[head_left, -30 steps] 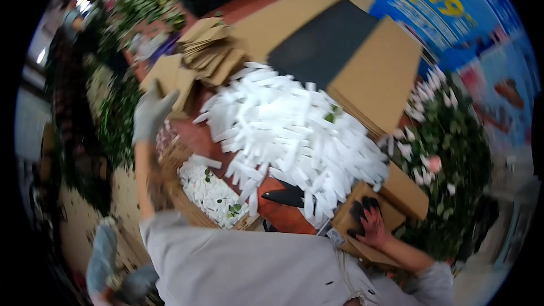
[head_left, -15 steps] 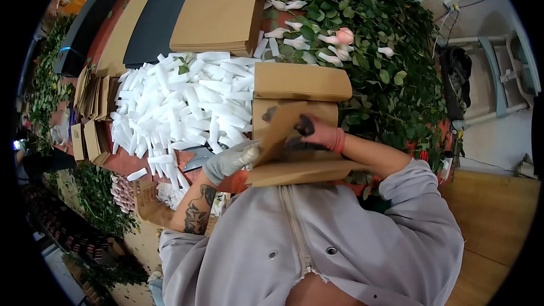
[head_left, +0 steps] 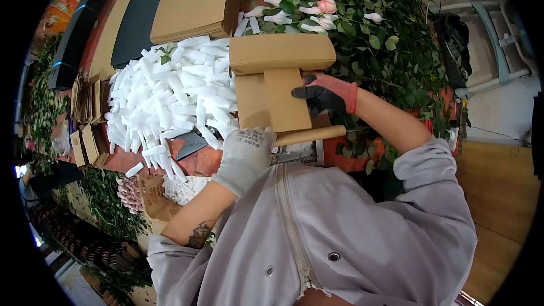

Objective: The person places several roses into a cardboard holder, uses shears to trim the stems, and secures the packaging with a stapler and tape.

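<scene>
In the head view, my left hand, in a grey-white knit glove, has its fingers curled at the lower left edge of a brown cardboard sheet. A narrower cardboard flap stands over the middle of this sheet. My right hand, in a red and black glove, grips the flap's right edge with its fingertips. Along the near side, the cardboard shows a folded edge. Just beyond lies a curved stack of brown cardboard. Glove and cardboard hide some of my left fingertips.
White foam sleeves are heaped on the left, with a dark flat blade-like tool beside them. Large cardboard sheets lie behind. Sleeved roses and leafy stems fill the right. A basket stands below the table's left edge.
The tilted cardboard between my hands now lies flatter over the sheet. My right hand has moved up and right to the flap's edge; my left hand grips lower. The whole view has shifted slightly.
</scene>
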Action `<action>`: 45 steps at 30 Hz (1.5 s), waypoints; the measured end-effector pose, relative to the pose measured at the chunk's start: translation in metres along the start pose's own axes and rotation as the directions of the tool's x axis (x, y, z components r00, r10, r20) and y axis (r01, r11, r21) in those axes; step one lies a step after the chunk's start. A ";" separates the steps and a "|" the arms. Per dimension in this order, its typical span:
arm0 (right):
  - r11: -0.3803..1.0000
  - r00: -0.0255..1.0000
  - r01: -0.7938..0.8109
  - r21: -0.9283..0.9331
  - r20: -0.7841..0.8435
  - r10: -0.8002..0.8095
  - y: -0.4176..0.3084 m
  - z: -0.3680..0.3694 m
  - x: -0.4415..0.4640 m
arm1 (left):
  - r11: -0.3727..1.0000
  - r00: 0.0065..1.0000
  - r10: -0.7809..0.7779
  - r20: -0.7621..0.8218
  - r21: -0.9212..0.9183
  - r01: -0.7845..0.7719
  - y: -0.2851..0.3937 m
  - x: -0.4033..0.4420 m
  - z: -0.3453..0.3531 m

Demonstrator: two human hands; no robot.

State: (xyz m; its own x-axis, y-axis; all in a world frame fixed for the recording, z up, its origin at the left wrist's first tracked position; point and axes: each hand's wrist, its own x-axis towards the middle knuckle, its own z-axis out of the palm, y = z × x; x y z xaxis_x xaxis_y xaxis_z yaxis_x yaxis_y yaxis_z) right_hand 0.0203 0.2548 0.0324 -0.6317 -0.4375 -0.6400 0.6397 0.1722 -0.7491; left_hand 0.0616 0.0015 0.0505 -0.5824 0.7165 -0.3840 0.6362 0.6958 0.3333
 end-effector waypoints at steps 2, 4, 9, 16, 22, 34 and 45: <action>0.980 0.986 0.148 -0.132 -0.055 -0.156 0.041 -0.021 0.034 | 0.993 0.991 -0.112 -0.076 -0.036 0.109 0.005 -0.002 0.000; 0.921 0.941 0.289 -0.263 -0.098 -0.323 0.038 -0.014 0.035 | 0.997 0.993 -0.026 -0.112 -0.079 0.017 0.000 -0.013 -0.009; 0.656 0.880 -0.157 -0.738 -0.406 -0.246 0.015 0.028 0.033 | 0.999 0.991 0.031 -0.129 -0.036 -0.036 0.008 -0.005 -0.015; 0.684 0.933 -0.180 -0.707 -0.342 -0.109 -0.008 0.042 0.030 | 0.992 0.955 0.126 -0.269 0.019 -0.126 0.002 0.004 -0.004; 0.324 0.944 -0.151 -0.934 -0.234 -0.235 -0.001 0.038 0.027 | 0.971 0.978 0.207 -0.030 -0.118 -0.209 -0.004 0.009 -0.029; -0.204 0.687 -0.548 -0.811 -0.298 -0.662 -0.029 -0.228 0.020 | 0.854 0.815 0.477 0.329 -0.391 -0.342 -0.011 0.087 -0.145; 0.278 0.337 -0.438 -0.855 -0.443 -0.831 -0.054 -0.253 -0.057 | 0.901 0.987 0.149 -0.058 -0.403 -0.159 -0.017 0.285 -0.192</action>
State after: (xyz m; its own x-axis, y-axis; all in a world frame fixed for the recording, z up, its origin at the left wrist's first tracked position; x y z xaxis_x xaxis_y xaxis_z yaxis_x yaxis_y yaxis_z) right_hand -0.0885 0.4936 0.0660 -0.9384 0.1003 0.3307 0.0803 0.9940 -0.0738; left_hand -0.2120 0.2034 0.1012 -0.5097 0.8136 -0.2797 0.4621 0.5331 0.7087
